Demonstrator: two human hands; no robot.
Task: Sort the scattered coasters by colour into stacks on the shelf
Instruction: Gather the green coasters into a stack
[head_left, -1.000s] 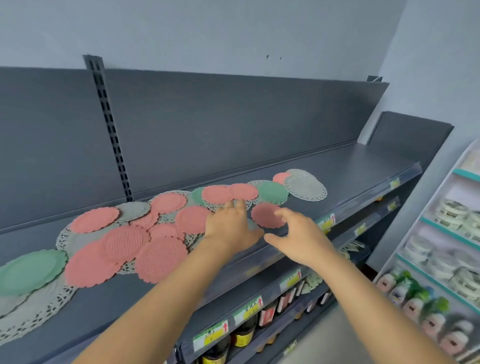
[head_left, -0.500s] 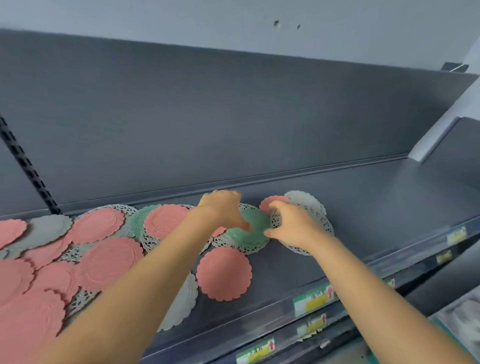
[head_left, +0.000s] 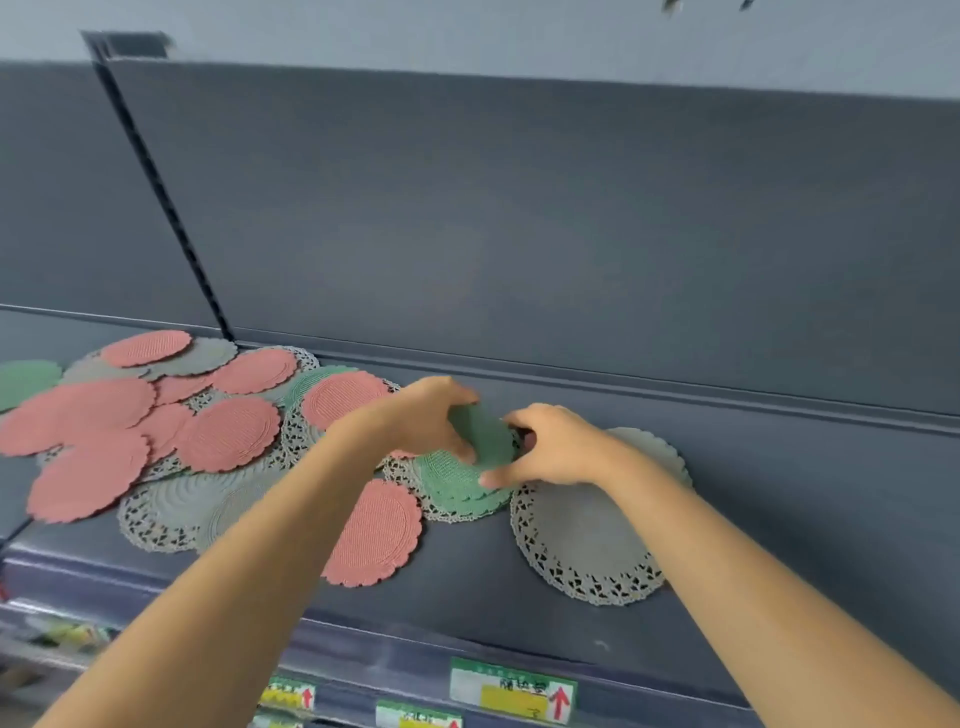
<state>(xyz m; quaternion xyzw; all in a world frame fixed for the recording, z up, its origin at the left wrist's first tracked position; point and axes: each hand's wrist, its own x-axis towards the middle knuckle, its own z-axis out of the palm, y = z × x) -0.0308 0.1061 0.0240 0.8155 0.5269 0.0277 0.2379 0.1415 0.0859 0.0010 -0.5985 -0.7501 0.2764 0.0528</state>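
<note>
1. Coaster pile (head_left: 156, 421): pink, green and grey pieces are spread over the left and middle of the shelf (head_left: 805, 493), many of them overlapped. No colour is seen fully separated.
2. Raised green coaster (head_left: 480, 434): held tilted on edge, clear of the shelf deck, between the 2 hands and just above the flat green coasters.
3. Flat green coasters (head_left: 452, 483): laid on a grey lace coaster near the middle of the shelf. Several scalloped edges are visible, so a small stack is judged to be present.
4. Left hand (head_left: 415, 423): the fingers are curled round the left edge of the raised green coaster, which is firmly held.
5. Right hand (head_left: 558, 449): the thumb is laid at the rim of the flat green coasters and the fingers are arched at the raised piece's right edge. Whether that edge is pinched cannot be told.
6. Change recorded: 0.5 s ago the green pieces lay flat between 2 reaching hands; 1 has since been lifted off.
7. Meaning for the task: collection of green is judged to have begun.
8. Items left unsorted: 1 pink coaster (head_left: 374, 532) near the front edge and 1 large grey lace coaster (head_left: 587, 551) beneath the right wrist, besides the pile.
</note>
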